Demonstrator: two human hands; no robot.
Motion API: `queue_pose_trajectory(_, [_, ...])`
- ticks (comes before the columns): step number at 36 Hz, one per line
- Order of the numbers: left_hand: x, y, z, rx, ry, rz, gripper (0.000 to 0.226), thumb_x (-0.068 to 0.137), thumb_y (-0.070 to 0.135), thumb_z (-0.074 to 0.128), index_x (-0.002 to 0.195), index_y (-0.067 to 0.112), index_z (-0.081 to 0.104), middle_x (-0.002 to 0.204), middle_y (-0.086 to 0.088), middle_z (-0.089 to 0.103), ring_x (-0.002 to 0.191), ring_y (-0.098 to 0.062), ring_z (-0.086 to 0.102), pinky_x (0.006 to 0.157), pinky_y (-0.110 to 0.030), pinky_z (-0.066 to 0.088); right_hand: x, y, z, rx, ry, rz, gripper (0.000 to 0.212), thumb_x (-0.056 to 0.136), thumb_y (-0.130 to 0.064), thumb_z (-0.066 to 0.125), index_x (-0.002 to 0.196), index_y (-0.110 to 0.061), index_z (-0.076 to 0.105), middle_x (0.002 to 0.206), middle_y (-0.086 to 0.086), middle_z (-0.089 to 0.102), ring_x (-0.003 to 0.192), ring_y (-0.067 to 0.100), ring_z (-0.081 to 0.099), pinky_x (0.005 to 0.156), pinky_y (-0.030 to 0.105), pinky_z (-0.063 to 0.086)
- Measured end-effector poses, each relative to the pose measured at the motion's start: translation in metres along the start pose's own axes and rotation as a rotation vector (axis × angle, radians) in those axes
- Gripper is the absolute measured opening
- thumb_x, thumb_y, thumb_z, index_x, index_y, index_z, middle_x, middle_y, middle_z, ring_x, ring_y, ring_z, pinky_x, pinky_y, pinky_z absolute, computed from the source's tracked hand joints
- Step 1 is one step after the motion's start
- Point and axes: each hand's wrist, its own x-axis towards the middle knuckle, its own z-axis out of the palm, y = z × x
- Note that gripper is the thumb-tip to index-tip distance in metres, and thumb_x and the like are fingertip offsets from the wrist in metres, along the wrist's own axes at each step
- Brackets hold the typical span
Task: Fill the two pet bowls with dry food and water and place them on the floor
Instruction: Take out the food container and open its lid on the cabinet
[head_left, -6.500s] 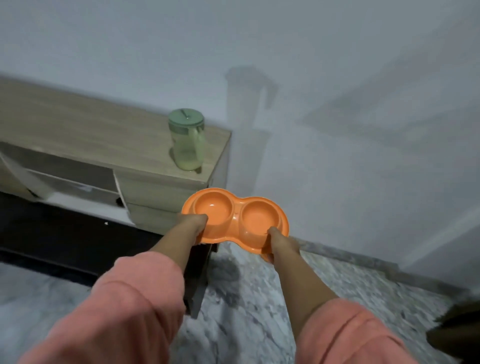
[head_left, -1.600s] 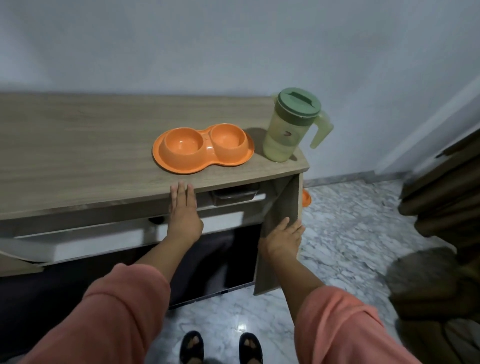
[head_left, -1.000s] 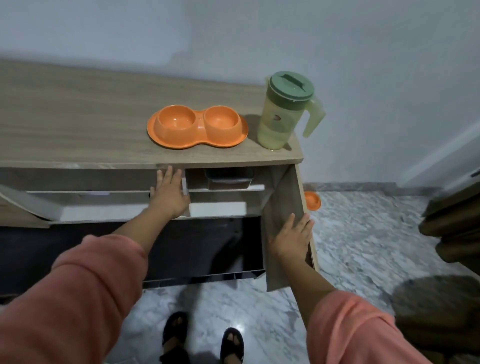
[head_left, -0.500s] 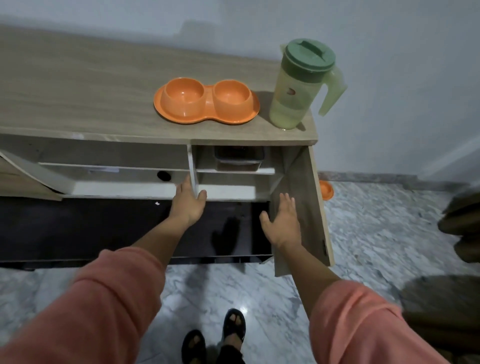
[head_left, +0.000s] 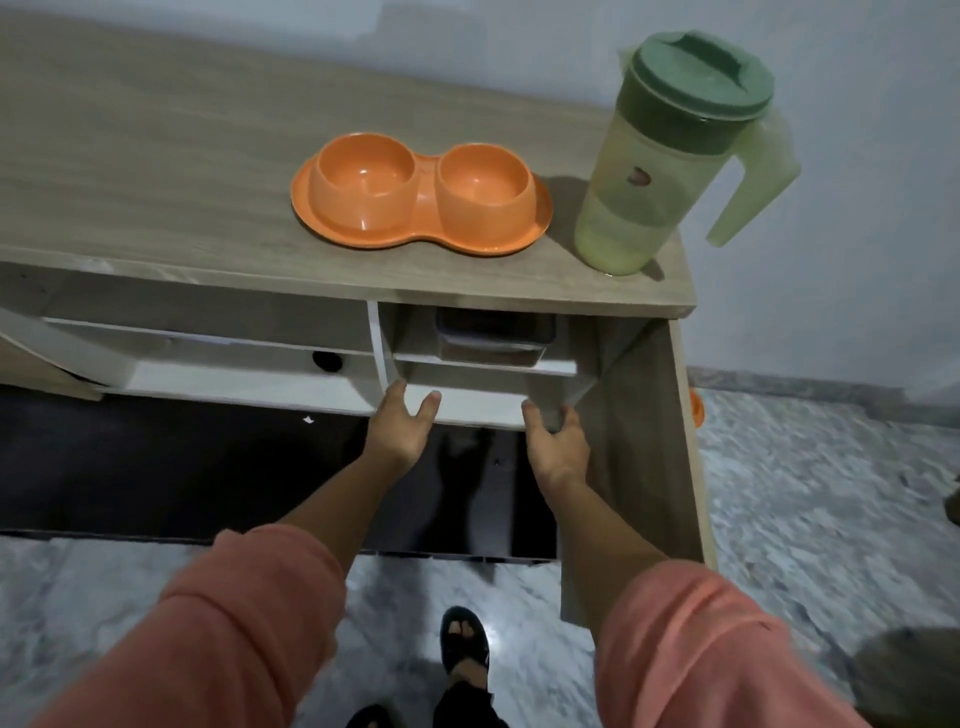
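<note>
Orange double pet bowl (head_left: 421, 200) sits empty on the wooden cabinet (head_left: 156, 156), left of the green pitcher (head_left: 670, 156); below, left hand (head_left: 400, 431) and right hand (head_left: 558, 449) reach with loose, empty fingers.

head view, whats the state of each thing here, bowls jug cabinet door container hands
double pet bowl: upright on the cabinet top, both cups empty
jug: upright, lid on, partly filled
cabinet door: swung open
container: on the upper shelf inside, contents unclear
left hand: open, reaching into the cabinet
right hand: open, holding nothing, reaching in beside the door
</note>
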Motion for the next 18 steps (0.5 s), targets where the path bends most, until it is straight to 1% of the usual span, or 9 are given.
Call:
queue_pose_trajectory(5, [0.044,-0.003,0.032,-0.215,0.055,-0.065,0.073,0.092,0.051,0.052,0.152,0.017,0.027,0.155,-0.005,0.033,0.142,-0.026,0.033,0.114,-0.034,0.026,0.045,0.003,0.017,0.149,-0.001,-0.01,0.069,0.087,-0.042,0.064,0.146,-0.019,0.037,0.147,0.007,0.044,0.135,0.025,0.042,0.108,0.027,0.031])
queue_pose_trajectory(7, [0.057,-0.003,0.044,-0.28,0.08,-0.073,0.074,0.092,0.052,0.053,0.152,0.017,0.027,0.155,-0.005,0.034,0.142,-0.025,0.034,0.114,-0.034,0.027,0.058,0.003,0.024,0.221,-0.009,-0.015,0.07,0.085,-0.041,0.067,0.145,-0.019,0.039,0.146,0.005,0.044,0.134,0.024,0.042,0.107,0.026,0.031])
queue_pose_trajectory(10, [0.075,-0.002,0.059,-0.362,0.117,-0.047,0.075,0.09,0.053,0.055,0.15,0.017,0.029,0.154,-0.004,0.036,0.141,-0.022,0.036,0.115,-0.033,0.026,0.076,0.002,0.033,0.325,-0.037,-0.027,0.075,0.082,-0.043,0.069,0.146,-0.02,0.037,0.15,0.0,0.04,0.137,0.02,0.039,0.112,0.028,0.028])
queue_pose_trajectory(14, [0.095,0.002,0.072,-0.37,0.186,-0.04,0.075,0.091,0.055,0.052,0.15,0.016,0.03,0.152,-0.007,0.039,0.141,-0.024,0.036,0.118,-0.035,0.025,0.098,-0.003,0.04,0.407,-0.047,-0.034,0.076,0.082,-0.041,0.07,0.146,-0.019,0.037,0.148,0.0,0.041,0.136,0.018,0.04,0.108,0.023,0.028])
queue_pose_trajectory(18, [0.107,0.003,0.077,-0.327,0.222,-0.08,0.067,0.094,0.052,0.047,0.149,0.015,0.035,0.15,-0.011,0.042,0.138,-0.029,0.039,0.116,-0.035,0.027,0.111,-0.007,0.043,0.434,-0.054,-0.028,0.076,0.083,-0.038,0.07,0.147,-0.017,0.036,0.148,0.001,0.042,0.137,0.018,0.039,0.107,0.022,0.027])
